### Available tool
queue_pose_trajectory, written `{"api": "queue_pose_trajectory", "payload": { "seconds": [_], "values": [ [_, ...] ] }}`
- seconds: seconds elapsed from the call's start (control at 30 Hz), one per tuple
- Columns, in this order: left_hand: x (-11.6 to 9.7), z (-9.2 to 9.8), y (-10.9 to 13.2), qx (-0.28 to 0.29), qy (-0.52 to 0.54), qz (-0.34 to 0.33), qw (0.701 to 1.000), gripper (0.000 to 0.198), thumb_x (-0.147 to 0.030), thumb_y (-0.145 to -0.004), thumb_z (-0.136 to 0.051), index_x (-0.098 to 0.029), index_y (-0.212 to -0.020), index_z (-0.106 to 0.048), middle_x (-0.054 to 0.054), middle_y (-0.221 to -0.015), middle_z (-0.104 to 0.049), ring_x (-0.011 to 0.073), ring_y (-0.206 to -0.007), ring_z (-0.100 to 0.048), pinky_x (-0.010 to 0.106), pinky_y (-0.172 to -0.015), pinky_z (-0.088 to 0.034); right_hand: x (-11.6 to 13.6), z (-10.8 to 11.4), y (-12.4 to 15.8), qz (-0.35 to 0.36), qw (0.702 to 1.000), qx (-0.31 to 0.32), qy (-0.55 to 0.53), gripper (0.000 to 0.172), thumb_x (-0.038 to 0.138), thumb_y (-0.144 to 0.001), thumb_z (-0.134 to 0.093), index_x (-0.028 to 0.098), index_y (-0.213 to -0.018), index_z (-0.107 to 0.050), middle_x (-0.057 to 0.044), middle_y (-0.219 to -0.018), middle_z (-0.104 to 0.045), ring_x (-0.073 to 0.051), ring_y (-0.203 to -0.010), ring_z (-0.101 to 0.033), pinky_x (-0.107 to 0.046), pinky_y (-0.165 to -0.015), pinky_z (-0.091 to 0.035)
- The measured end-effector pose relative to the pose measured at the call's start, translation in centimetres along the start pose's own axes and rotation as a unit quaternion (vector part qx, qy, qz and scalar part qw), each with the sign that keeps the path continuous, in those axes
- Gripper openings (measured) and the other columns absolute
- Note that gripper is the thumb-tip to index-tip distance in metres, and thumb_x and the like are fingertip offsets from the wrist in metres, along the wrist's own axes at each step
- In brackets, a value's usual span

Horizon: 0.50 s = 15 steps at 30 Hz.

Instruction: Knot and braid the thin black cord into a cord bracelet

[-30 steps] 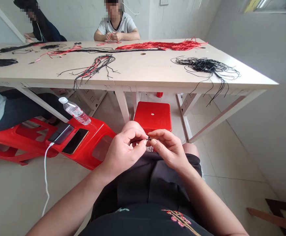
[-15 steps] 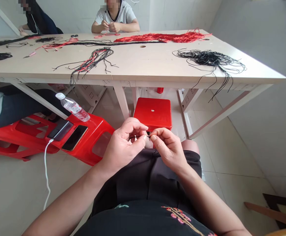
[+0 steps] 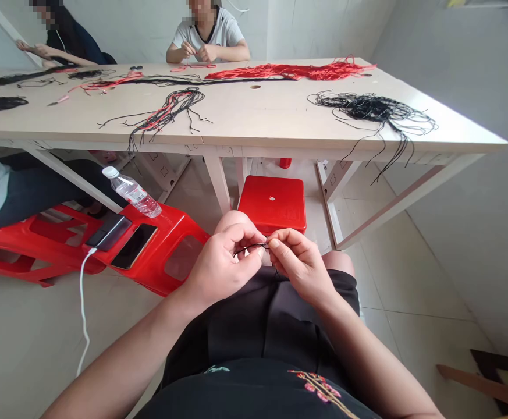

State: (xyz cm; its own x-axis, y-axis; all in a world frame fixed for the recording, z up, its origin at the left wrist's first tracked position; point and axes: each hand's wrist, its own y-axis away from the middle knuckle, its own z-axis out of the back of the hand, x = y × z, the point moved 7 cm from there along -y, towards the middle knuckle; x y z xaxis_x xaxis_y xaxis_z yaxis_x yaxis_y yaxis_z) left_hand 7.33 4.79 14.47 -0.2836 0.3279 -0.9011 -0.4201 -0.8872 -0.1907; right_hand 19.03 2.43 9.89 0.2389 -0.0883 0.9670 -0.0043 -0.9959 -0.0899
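Above my lap, my left hand (image 3: 225, 256) is closed with thumb and forefinger near each other on a thin black cord (image 3: 250, 247). My right hand (image 3: 299, 259) pinches the same cord between thumb and forefinger, close to the left fingertips. A short stretch of cord curves inside the left palm, and a loose end hangs below the right fingers. Whether there is a knot between the fingertips is too small to tell. Beyond my hands, a bundle of black and red cords (image 3: 166, 112) and a tangled heap of black cord (image 3: 369, 107) lie on the table (image 3: 258, 119).
A red stool (image 3: 272, 201) stands under the table edge. On another red stool (image 3: 173, 224) to the left are a water bottle (image 3: 134, 193), a phone (image 3: 134, 247) and a power bank (image 3: 109, 230) with a white cable. Red cords (image 3: 288, 71) lie farther back; two people sit across.
My left thumb and forefinger have come closer together at the cord, and more of the cord shows between my hands. The person at far left has raised their hands.
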Motion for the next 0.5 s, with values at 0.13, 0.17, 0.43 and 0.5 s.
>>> {"api": "queue_pose_trajectory", "payload": {
  "seconds": [0.13, 0.17, 0.43, 0.5],
  "values": [
    [-0.1, -0.2, -0.3, -0.015, -0.03, -0.007, 0.999, 0.005, -0.017, -0.07, -0.057, -0.018, -0.075, -0.057, 0.002, -0.073, -0.057, 0.0122, -0.068, -0.055, 0.023, -0.056, -0.047, 0.3, -0.3, -0.2, 0.019, 1.0, 0.004, 0.021, 0.014, 0.032, -0.083, -0.053, 0.018, -0.079, -0.053, 0.002, -0.068, -0.051, -0.007, -0.057, -0.047, -0.018, -0.051, -0.038],
    [-0.3, -0.2, -0.4, -0.024, -0.048, -0.017, 0.998, 0.004, -0.015, -0.069, -0.057, -0.018, -0.072, -0.057, 0.001, -0.07, -0.056, 0.0117, -0.065, -0.054, 0.023, -0.055, -0.046, 0.5, -0.3, -0.2, 0.026, 0.999, 0.003, 0.032, 0.014, 0.031, -0.084, -0.053, 0.018, -0.079, -0.053, 0.002, -0.068, -0.051, -0.007, -0.057, -0.046, -0.019, -0.051, -0.038],
    [-1.0, 0.1, 0.3, -0.064, -0.07, -0.057, 0.994, 0.015, -0.009, -0.061, -0.052, -0.019, -0.053, -0.045, -0.002, -0.054, -0.047, 0.0107, -0.057, -0.047, 0.023, -0.053, -0.039, 2.2, -0.9, 1.1, 0.11, 0.967, 0.004, 0.231, 0.016, 0.028, -0.085, -0.047, 0.018, -0.075, -0.055, 0.001, -0.063, -0.052, -0.009, -0.054, -0.046, -0.019, -0.049, -0.039],
    [-1.0, 0.1, 0.7, -0.064, -0.033, -0.04, 0.997, 0.016, -0.008, -0.059, -0.052, -0.019, -0.051, -0.043, -0.003, -0.052, -0.045, 0.0103, -0.054, -0.045, 0.023, -0.05, -0.037, 2.2, -0.9, 1.5, 0.117, 0.969, 0.006, 0.219, 0.016, 0.03, -0.084, -0.049, 0.019, -0.075, -0.057, 0.0, -0.064, -0.055, -0.011, -0.055, -0.051, -0.019, -0.05, -0.043]
  ]
}}
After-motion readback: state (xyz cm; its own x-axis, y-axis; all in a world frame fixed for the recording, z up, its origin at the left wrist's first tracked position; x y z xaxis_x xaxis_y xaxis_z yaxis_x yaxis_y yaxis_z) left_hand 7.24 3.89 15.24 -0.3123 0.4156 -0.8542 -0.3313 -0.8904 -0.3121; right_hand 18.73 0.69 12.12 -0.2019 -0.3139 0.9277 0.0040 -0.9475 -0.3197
